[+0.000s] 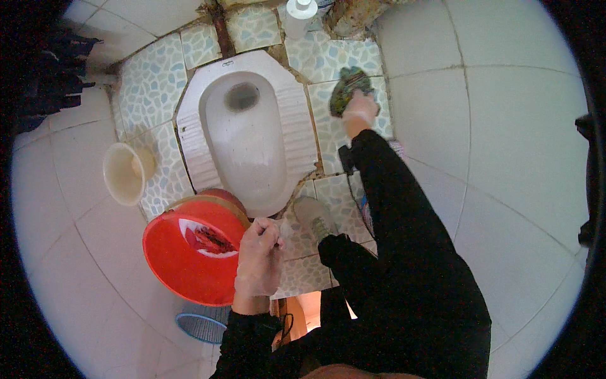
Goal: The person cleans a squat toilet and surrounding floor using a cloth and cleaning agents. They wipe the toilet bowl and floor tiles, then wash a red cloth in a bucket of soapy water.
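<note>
My right hand (360, 111) is on a dark green, bunched cloth (349, 90) that lies against the patterned floor tiles, to the right of a white ceramic squat toilet (246, 147). The fingers are partly hidden by the cloth. My left hand (259, 253) is curled into a fist, with nothing visible in it. It hangs beside the right rim of a red plastic bucket (189, 270). Inside the bucket are whitish foam and dark red matter or liquid that I cannot make out. Both hands look covered by thin, see-through gloves.
A cream plastic tub (124, 174) stands at the left wall. Behind the bucket's near side is a blue-rimmed basket (201, 328). A white bottle (301, 16) stands at the back beside a rough brown pipe base (352, 19). Tiled walls close in on both sides.
</note>
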Available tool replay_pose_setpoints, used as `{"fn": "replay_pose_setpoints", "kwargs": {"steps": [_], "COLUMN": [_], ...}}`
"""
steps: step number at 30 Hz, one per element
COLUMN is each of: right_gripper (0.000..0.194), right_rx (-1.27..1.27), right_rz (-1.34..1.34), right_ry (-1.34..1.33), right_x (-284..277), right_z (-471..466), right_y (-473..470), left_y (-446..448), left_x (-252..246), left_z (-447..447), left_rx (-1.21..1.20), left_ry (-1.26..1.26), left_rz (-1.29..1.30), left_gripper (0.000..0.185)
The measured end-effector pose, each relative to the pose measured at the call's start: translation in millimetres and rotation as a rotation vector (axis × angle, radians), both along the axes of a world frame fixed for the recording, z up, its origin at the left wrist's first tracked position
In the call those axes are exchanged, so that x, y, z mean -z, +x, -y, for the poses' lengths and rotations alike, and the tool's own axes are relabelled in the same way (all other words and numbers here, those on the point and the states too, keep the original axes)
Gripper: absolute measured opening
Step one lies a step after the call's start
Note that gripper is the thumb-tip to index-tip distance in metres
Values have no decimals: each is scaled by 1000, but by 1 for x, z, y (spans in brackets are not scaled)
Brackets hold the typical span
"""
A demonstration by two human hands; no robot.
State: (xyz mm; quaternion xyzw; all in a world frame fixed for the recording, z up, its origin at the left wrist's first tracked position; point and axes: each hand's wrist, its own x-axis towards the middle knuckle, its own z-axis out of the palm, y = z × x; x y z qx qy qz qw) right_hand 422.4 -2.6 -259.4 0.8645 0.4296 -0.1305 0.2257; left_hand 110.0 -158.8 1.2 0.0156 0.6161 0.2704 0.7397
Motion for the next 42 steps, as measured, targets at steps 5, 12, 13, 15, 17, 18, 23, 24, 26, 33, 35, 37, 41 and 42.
{"fn": "replay_pose_setpoints", "kwargs": {"steps": [5, 12, 13, 15, 17, 18, 23, 24, 26, 33, 35, 37, 41, 42], "right_gripper": [35, 46, 48, 53, 53, 52, 46, 45, 44, 55, 50, 50, 53, 50], "right_rx": [-415, 228, 293, 270, 327, 339, 380, 363, -362, -19, 203, 190, 575, 568], "right_rz": [-224, -1293, -1394, -1328, -1142, -1037, -728, -553, -74, -664, -1063, -1134, -1389, -1415], "right_ry": [207, 481, 485, 606, 557, 551, 700, 546, -250, 143, 365, 549, 530, 599], "right_x": [3, -56, -66, -83, -91, -92, -45, -32, -12, -8, -24, -47, -82, -87], "right_z": [19, 51, 56, 70, 85, 95, 119, 124, 136, 140, 132, 128, 97, 90], "right_y": [-95, -179, -176, -151, -110, -85, -11, -8, -16, -155, -179, -192, -168, -153], "left_y": [-1, -10, -14, -21, -28, -30, -28, -27, -23, -24, -26, -28, -36, -38], "left_x": [-8, -19, -20, -23, -26, -28, -30, -30, -32, -41, -44, -46, -54, -55], "left_z": [-3, 2, 4, 10, 17, 21, 34, 36, 39, 46, 46, 45, 45, 45], "left_rx": [13, -75, 36, 231, 187, 173, 59, -42, -25, 46, 17, -1, -11, -22], "left_ry": [36, -30, 54, 181, 161, 122, 47, -31, -13, 51, 12, 11, 27, 17], "left_rz": [21, -31, -66, -144, -81, -68, 5, 52, 30, 30, -2, -11, -22, -22], "left_gripper": [17, 8, 9, 10, 11, 12, 11, 11, 14, 9, 9, 9, 8, 8]}}
